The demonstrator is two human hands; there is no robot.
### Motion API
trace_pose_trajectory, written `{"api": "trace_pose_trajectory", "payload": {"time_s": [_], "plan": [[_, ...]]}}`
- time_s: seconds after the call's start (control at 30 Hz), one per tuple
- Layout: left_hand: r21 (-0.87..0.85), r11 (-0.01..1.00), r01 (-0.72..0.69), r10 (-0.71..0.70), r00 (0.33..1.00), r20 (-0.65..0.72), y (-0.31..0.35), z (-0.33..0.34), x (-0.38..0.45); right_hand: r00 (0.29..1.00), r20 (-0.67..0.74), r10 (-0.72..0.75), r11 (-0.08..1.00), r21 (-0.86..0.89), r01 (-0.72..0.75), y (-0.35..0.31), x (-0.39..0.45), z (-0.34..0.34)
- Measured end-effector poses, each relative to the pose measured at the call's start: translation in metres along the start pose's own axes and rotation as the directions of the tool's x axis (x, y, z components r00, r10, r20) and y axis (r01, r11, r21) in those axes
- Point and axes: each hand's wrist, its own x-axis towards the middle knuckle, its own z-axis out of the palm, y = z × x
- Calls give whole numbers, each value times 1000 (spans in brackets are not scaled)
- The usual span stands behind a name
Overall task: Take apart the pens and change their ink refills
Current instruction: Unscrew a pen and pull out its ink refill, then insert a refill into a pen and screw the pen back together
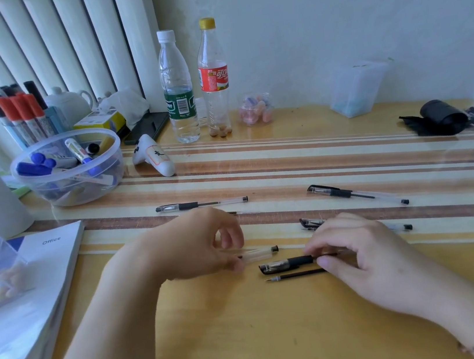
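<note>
Both hands hold parts of 1 dismantled gel pen on a wooden desk (250, 329)
Nearest lies 1 loose ink refill (296, 274), its end under the right hand (358, 250), whose fingers are pinched on a black cap-and-grip section (285, 264); the left hand (196, 246) is pinched on 1 clear barrel (260, 253) just to its left. Bare desk is open in front of both forearms. Behind the right hand lies 1 partly hidden pen (312, 223), and farther back 2 whole gel pens (201, 204) lie well apart. At the far edge stand 2 bottles (178, 96); a bowl of markers (70, 169) and an Office book (33, 299) crowd the left side
</note>
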Motion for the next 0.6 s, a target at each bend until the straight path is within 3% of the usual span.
{"api": "trace_pose_trajectory", "payload": {"time_s": [0.4, 0.6], "plan": [[111, 992, -58, 71, 990, -122, 4, 12, 9, 999, 34, -28, 998, -60, 30, -3, 1, -1], [163, 979, -125, 152, 975, -164, 11, 17, 10, 998, -63, 9, 1000, 25, -7, 0, 1, -1]]}}
